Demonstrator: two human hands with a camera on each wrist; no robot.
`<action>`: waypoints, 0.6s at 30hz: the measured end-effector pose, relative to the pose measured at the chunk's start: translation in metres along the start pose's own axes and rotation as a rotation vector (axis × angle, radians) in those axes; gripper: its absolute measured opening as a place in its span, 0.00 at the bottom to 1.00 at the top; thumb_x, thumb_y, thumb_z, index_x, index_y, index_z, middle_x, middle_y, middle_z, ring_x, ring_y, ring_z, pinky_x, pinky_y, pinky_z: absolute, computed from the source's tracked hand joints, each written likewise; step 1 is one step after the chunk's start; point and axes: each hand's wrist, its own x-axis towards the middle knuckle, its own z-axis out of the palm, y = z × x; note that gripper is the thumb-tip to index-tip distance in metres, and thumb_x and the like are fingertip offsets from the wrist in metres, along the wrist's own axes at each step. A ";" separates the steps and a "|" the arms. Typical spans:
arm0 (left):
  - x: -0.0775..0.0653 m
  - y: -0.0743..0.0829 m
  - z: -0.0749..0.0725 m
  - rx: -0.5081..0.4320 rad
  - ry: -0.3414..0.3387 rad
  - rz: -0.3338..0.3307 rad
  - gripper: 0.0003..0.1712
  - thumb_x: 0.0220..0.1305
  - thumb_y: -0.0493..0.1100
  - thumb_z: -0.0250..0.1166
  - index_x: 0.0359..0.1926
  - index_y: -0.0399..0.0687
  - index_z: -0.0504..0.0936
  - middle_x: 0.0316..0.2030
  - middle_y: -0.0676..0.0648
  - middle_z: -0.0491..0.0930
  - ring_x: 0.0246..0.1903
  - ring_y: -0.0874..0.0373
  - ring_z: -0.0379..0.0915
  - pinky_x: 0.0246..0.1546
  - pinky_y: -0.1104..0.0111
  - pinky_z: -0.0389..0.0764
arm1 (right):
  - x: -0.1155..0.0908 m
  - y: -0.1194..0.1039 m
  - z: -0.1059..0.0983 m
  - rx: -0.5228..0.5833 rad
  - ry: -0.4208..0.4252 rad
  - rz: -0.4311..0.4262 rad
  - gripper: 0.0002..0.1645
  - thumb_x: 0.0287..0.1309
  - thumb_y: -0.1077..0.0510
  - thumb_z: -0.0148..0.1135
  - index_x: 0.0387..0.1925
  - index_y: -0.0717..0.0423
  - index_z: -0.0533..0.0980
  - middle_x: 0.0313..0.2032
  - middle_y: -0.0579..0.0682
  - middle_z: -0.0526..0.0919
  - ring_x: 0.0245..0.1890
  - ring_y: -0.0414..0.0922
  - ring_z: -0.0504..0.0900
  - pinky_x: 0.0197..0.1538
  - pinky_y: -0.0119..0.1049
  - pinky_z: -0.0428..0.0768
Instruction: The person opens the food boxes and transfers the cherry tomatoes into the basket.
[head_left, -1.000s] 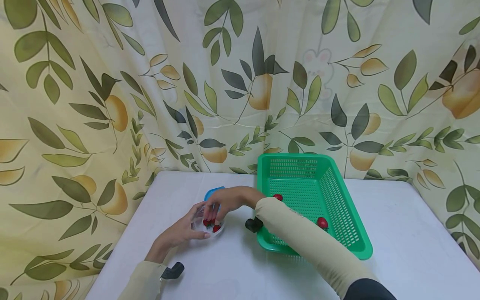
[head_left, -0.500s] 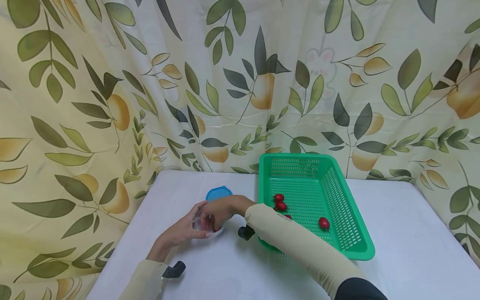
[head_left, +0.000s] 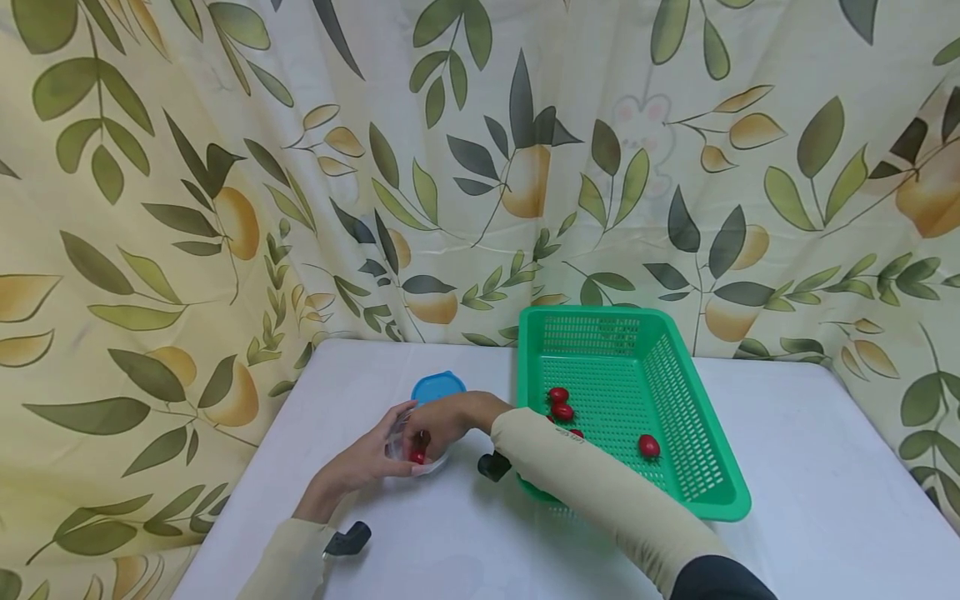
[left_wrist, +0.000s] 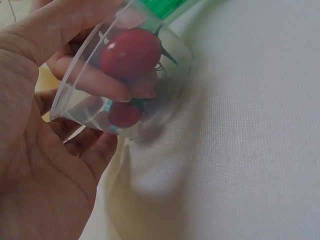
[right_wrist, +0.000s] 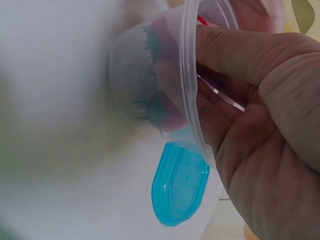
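My left hand [head_left: 365,458] grips a clear plastic tub [right_wrist: 189,75] from the left, its rim tilted toward the palm in the left wrist view. Inside the tub are cherry tomatoes with green stems; the left wrist view shows a larger-looking tomato [left_wrist: 132,52] and another tomato [left_wrist: 125,115] below it. My right hand [head_left: 446,421] reaches in over the rim, its curled fingers and thumb around a cherry tomato, which shows red under the fingertips in the head view. Part of that grasp is hidden by the hand. A blue lid [head_left: 438,386] lies just behind the tub.
A green perforated basket [head_left: 592,311] stands to the right under my right forearm, with several tomatoes inside, among them a lone tomato [head_left: 648,447] on its right side. A patterned curtain [head_left: 480,167] hangs behind the white table [head_left: 442,533].
My right hand has lowered deeper into the tub and its fingers have curled in. The forearm has shifted, uncovering more tomatoes in the basket and more of the lid. The left hand keeps its hold.
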 end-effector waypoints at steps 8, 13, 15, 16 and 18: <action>0.000 -0.002 0.000 0.012 0.006 0.008 0.59 0.54 0.49 0.79 0.79 0.62 0.50 0.78 0.47 0.52 0.78 0.44 0.42 0.74 0.35 0.42 | -0.005 0.002 -0.001 0.051 0.018 -0.010 0.15 0.64 0.62 0.68 0.50 0.44 0.84 0.40 0.36 0.83 0.42 0.35 0.78 0.47 0.26 0.80; 0.000 -0.002 0.000 0.010 0.014 -0.007 0.59 0.53 0.52 0.79 0.78 0.65 0.51 0.78 0.49 0.53 0.78 0.45 0.44 0.73 0.34 0.44 | -0.011 0.004 -0.003 0.092 0.040 -0.025 0.16 0.63 0.61 0.69 0.51 0.47 0.84 0.40 0.38 0.81 0.42 0.36 0.77 0.47 0.26 0.80; -0.001 -0.002 0.000 0.013 0.013 -0.017 0.59 0.53 0.52 0.79 0.78 0.66 0.51 0.79 0.49 0.51 0.78 0.44 0.41 0.72 0.32 0.42 | -0.013 0.004 -0.004 0.111 0.046 -0.033 0.17 0.64 0.61 0.68 0.53 0.50 0.83 0.41 0.38 0.81 0.43 0.36 0.77 0.48 0.26 0.80; -0.001 -0.002 0.000 0.014 0.014 -0.023 0.59 0.53 0.52 0.79 0.78 0.66 0.50 0.79 0.49 0.50 0.79 0.44 0.40 0.72 0.32 0.42 | -0.014 0.004 -0.005 0.120 0.050 -0.034 0.17 0.64 0.61 0.68 0.54 0.50 0.83 0.41 0.39 0.81 0.43 0.36 0.77 0.48 0.26 0.80; -0.002 -0.002 0.000 0.015 0.015 -0.033 0.59 0.53 0.53 0.79 0.78 0.68 0.50 0.79 0.49 0.48 0.78 0.43 0.39 0.72 0.31 0.41 | -0.017 0.003 -0.006 0.127 0.061 -0.036 0.17 0.65 0.61 0.67 0.55 0.52 0.83 0.42 0.39 0.81 0.44 0.37 0.77 0.48 0.27 0.80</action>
